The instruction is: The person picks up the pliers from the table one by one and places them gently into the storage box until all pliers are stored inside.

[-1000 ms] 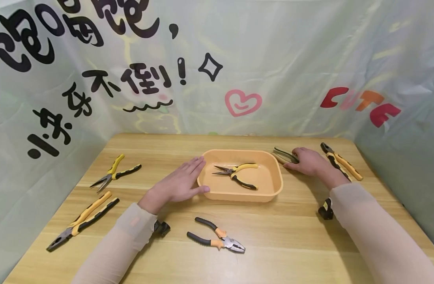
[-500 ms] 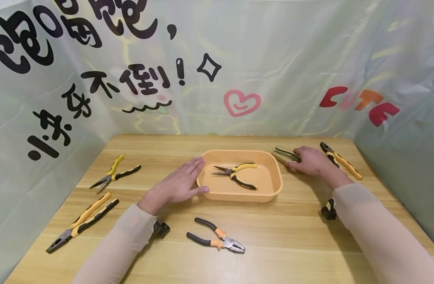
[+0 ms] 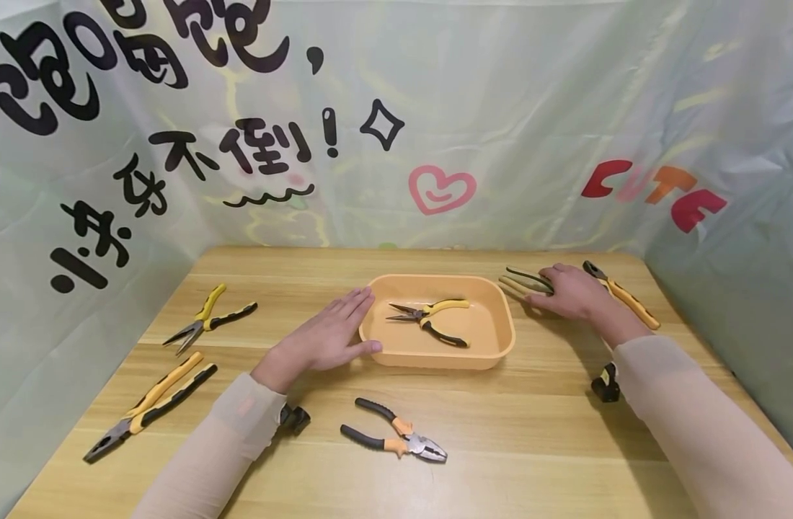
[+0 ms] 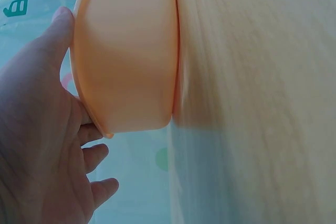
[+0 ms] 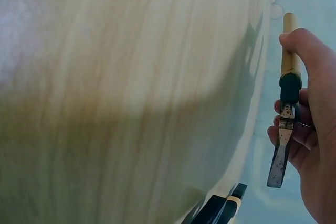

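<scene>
My left hand (image 3: 328,331) rests at the left end of an orange plastic tray (image 3: 445,360), its fingers fairly straight along the rim and its thumb near the front corner. Inside that tray lie long-nose pliers (image 3: 425,313) with one yellow and one black handle. To the right of the tray, my right hand (image 3: 574,292) grips another pair of pliers (image 5: 290,87). Their handles point toward the tray in the head view. The right wrist view shows their speckled metal jaws, apart from the tabletop, with my thumb on a yellow handle. My palm hides their head in the head view.
Combination pliers (image 3: 633,303) lie close beyond my right hand. Orange-and-black pliers (image 3: 399,437) are in front of the tray. On the left lie long-nose pliers (image 3: 206,319) and larger combination pliers (image 3: 137,418). A printed cloth (image 3: 533,130) walls the wooden table (image 3: 513,447).
My right hand has shifted slightly to the right with the pliers, whose handles now sit a little farther from the tray. My left hand and the tray stay in place.
</scene>
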The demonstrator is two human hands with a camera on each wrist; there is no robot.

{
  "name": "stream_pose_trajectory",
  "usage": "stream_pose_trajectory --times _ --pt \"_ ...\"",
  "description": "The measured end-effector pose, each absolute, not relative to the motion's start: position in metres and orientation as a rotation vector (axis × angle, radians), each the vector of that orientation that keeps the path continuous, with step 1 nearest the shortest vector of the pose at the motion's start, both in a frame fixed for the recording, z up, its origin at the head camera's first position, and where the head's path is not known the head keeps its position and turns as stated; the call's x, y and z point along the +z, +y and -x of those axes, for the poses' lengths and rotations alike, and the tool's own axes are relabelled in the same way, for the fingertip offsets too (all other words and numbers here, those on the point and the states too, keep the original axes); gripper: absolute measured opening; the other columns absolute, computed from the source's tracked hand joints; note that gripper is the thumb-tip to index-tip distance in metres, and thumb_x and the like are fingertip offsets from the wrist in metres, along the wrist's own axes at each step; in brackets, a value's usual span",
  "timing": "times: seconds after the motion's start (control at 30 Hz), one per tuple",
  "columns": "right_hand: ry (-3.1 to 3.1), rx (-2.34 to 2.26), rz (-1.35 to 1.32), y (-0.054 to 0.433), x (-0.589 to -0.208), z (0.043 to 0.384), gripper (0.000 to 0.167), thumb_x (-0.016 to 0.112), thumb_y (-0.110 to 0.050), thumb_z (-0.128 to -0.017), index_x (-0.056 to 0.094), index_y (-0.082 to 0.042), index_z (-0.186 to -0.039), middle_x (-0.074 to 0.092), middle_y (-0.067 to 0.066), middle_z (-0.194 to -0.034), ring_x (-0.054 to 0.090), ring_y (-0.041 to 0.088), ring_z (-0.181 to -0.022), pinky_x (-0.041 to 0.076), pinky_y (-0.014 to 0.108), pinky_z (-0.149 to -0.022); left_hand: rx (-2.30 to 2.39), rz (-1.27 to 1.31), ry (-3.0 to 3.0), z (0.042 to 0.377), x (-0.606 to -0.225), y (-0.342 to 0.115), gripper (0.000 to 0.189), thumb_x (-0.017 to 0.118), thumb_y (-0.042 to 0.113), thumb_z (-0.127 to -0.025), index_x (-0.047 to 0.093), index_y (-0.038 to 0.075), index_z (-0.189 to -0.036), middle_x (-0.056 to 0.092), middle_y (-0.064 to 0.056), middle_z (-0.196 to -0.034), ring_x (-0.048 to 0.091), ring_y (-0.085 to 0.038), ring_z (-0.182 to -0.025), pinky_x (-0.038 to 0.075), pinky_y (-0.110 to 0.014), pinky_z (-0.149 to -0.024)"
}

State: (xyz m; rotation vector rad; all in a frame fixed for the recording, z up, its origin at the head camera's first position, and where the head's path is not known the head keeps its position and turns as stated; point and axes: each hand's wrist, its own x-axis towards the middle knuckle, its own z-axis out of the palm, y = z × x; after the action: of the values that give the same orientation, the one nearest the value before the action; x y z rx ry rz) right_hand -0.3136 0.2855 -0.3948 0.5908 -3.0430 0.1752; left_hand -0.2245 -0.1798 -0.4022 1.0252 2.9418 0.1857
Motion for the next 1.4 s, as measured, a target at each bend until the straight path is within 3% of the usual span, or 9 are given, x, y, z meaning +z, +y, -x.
stream_pose_trajectory --times 0.6,0.97,1.4 --pt "-2.995 0.149 -0.616 0.280 -0.380 0.302 0.079 0.059 -0.059 -0.090 0.051 0.005 -0.136 0.051 0.031 -0.130 0.049 0.050 -0.118 0.042 0.064 -0.093 0.180 -1.029 2.950 0.225 -0.403 -0.179 0.099 0.018 0.076 -0.093 0.009 0.000 -0.156 0.003 -0.014 -0.163 0.006 -0.032 -0.148 0.013 -0.045 -0.118" --pt "-2.909 0.154 -0.601 0.268 -0.363 0.293 0.068 0.068 -0.047 -0.088 0.056 0.005 -0.131 0.055 0.029 -0.127 0.053 0.049 -0.114 0.043 0.063 -0.092 0.190 -1.033 2.949 0.223 -0.402 -0.179 0.097 0.021 0.074 -0.094 0.010 0.000 -0.156 0.005 -0.015 -0.163 0.008 -0.033 -0.148 0.014 -0.045 -0.118" --pt "-2.843 0.134 -0.658 0.252 -0.336 0.280 0.073 0.068 -0.053 -0.086 0.057 0.004 -0.130 0.060 0.025 -0.118 0.059 0.045 -0.104 0.047 0.060 -0.087 0.189 -1.029 2.958 0.225 -0.404 -0.180 0.098 0.020 0.075 -0.094 0.011 0.000 -0.156 0.005 -0.014 -0.163 0.008 -0.032 -0.148 0.015 -0.045 -0.118"
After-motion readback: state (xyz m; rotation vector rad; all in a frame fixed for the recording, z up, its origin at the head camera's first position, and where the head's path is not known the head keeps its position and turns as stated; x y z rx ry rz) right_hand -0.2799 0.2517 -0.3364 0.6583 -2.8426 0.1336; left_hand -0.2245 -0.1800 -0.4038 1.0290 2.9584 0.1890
